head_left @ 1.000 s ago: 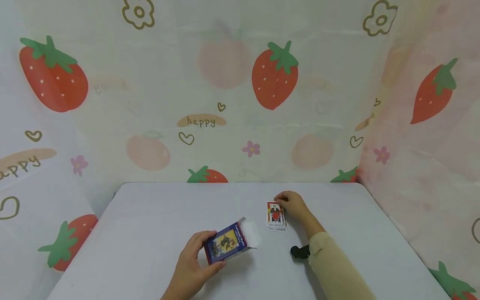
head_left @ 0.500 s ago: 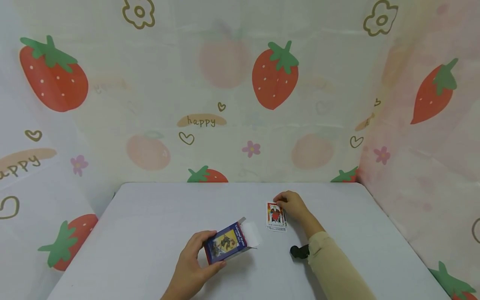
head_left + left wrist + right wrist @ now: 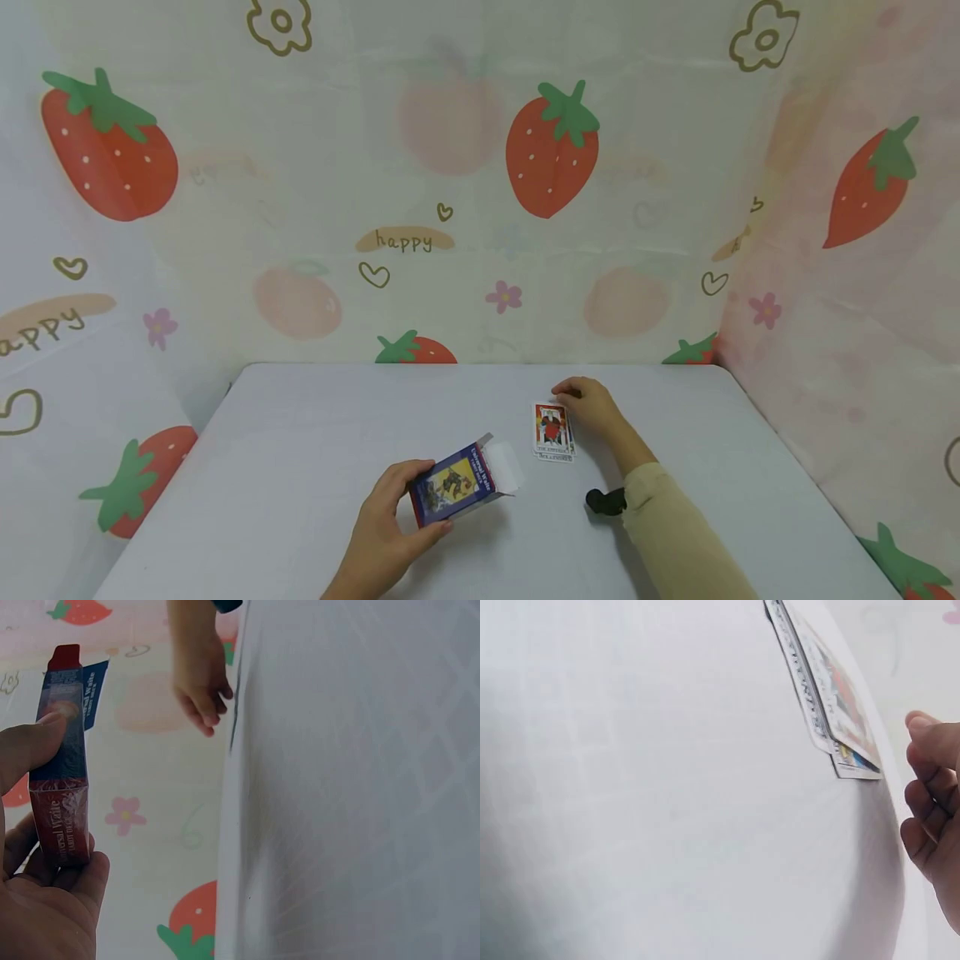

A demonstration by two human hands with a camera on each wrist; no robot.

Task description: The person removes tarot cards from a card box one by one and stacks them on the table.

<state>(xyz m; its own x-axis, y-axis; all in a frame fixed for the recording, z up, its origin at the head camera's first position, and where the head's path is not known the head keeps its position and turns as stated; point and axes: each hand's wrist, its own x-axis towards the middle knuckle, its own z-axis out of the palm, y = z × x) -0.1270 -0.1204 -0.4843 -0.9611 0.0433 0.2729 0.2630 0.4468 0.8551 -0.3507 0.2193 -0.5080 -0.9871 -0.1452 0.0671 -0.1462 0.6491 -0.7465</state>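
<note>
My left hand [image 3: 384,521] grips a blue tarot card box [image 3: 453,486] between thumb and fingers, above the table. The box tilts, with its white end flap [image 3: 502,465] standing out toward the right. In the left wrist view the narrow red and blue side of the box [image 3: 64,750] faces the camera. Farther back lies a small, slightly uneven stack of picture cards [image 3: 552,433], face up, a red figure on top. My right hand [image 3: 594,408] hovers at the stack's far right corner. The right wrist view has its loosely bent fingers [image 3: 928,799] apart from the cards, with nothing between them.
The table [image 3: 300,450] has a white cover. Behind and beside it hangs a strawberry-print cloth [image 3: 480,183]. A black rounded piece [image 3: 604,502] sticks out at my right sleeve [image 3: 678,533].
My right hand has come off the top card and risen slightly to the right. The left hand keeps the box where it was, and the stack stays in place.
</note>
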